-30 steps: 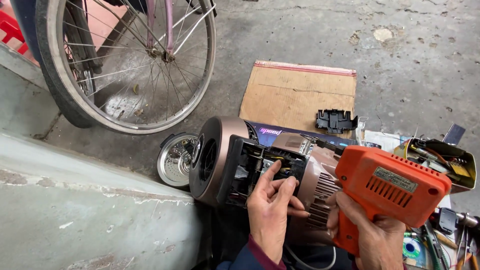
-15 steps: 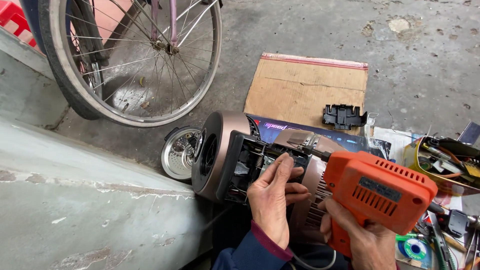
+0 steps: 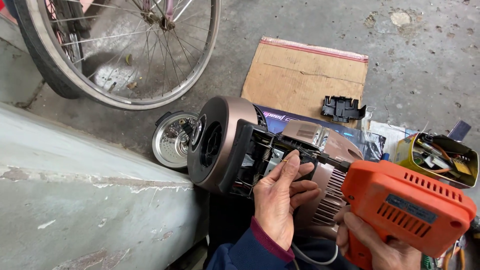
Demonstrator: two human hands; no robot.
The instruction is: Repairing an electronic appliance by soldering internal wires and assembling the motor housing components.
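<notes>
Left hand (image 3: 282, 197): fingers curled, steadying a bronze rice cooker (image 3: 260, 150) lying on its side, fingertips at its open black hinge housing. Right hand (image 3: 380, 245), partly cut off below: closed round the grip of an orange electric drill (image 3: 407, 207), bit tip just beside the left fingertips, its seat unclear. Beyond both hands: cardboard sheet (image 3: 305, 72), black plastic part (image 3: 342, 107). Left of cooker: steel inner lid (image 3: 170, 142), partly hidden.

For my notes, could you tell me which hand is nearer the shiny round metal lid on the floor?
Left. The left hand rests on the bronze cooker beside the shiny round metal lid; the right hand holds the orange drill, farther away.
</notes>
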